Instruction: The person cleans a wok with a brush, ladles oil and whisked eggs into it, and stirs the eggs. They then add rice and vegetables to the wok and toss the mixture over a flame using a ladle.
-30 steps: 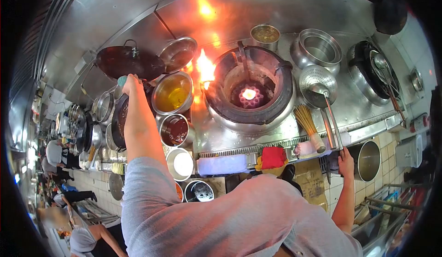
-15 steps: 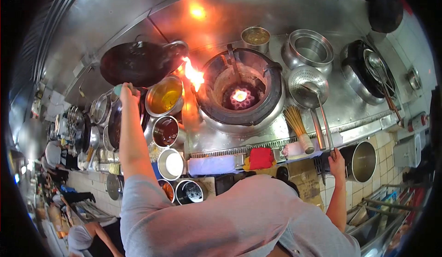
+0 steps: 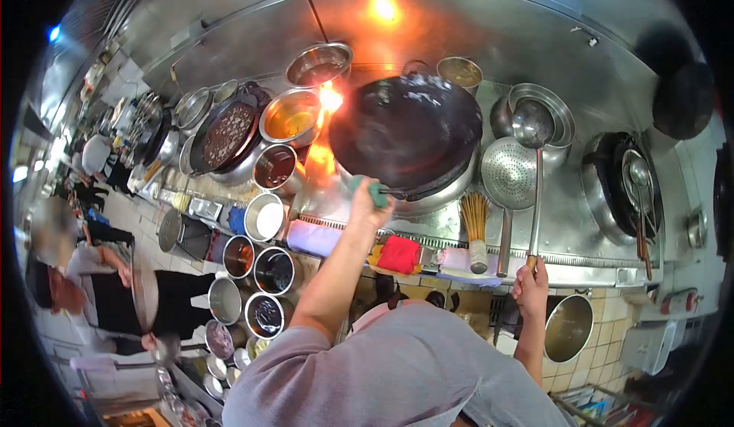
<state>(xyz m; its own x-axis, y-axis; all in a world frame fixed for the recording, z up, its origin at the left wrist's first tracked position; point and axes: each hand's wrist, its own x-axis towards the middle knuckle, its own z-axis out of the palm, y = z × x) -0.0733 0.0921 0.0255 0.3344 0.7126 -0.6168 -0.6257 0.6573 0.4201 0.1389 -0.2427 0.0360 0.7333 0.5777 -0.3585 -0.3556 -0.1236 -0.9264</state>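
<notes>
gripping a bunched green cloth at the near edge of a wide black metal wok, the left fingers hold that wok over a rounded silver stove base, its placing seemingly done or nearly so. the right fingers clasp the wooden end of a long silver metal ladle, its bowl above a round steel pot, any use inside the wok apparently left.
</notes>
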